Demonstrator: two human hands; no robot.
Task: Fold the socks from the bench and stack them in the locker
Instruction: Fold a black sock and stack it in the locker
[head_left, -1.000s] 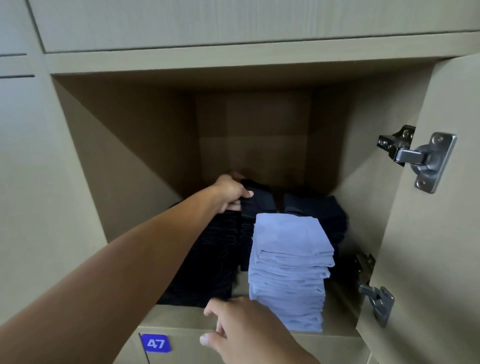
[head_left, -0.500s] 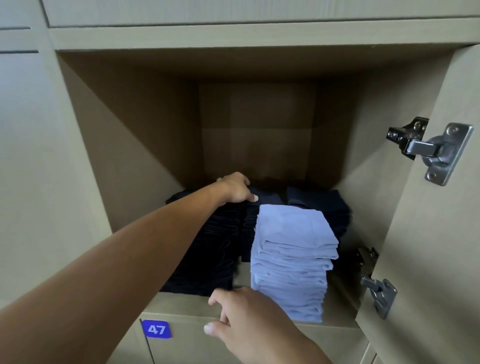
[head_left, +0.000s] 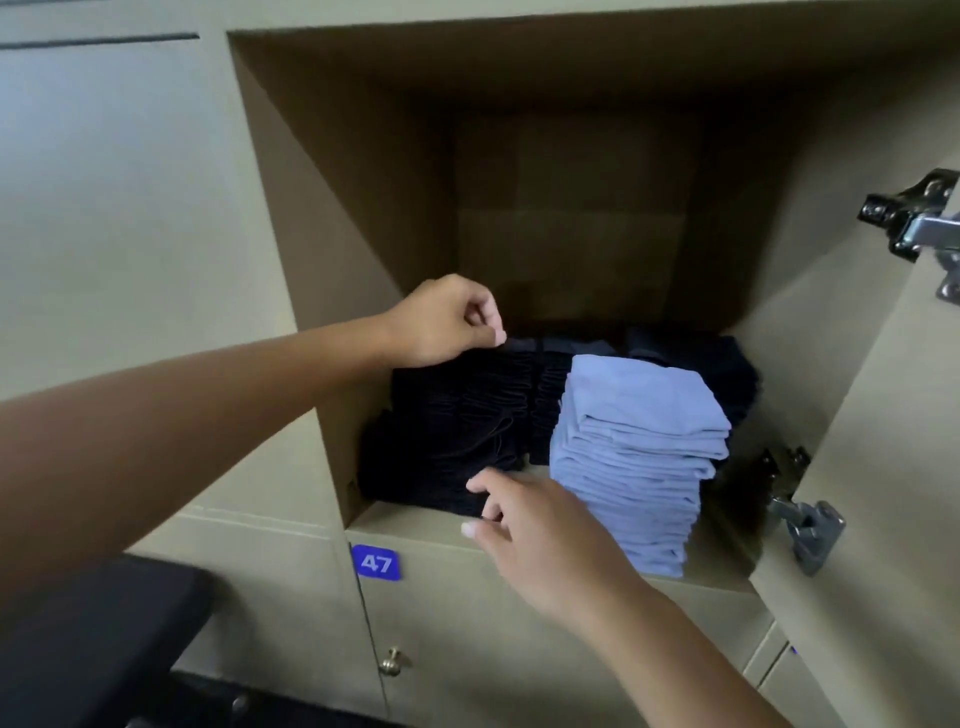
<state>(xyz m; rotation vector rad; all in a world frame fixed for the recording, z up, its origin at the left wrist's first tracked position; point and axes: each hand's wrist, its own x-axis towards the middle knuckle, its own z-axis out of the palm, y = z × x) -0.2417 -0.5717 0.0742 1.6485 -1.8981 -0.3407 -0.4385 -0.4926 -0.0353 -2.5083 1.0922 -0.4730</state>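
In the locker (head_left: 571, 171), left hand (head_left: 441, 327) curled, empty, over dark socks (head_left: 457, 431); right hand (head_left: 535, 525) loose at six o'clock, beside blue stack (head_left: 639, 467)

1 head-worn view, close, facing forward and down into the open locker (head_left: 332, 291); both forearms enter from below.

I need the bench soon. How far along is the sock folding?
Done: tall light blue stack and dark stacks sit in the locker. In hand: left hand at the dark stack's top, right hand near its base. Left: unknown; the bench's top isn't visible.
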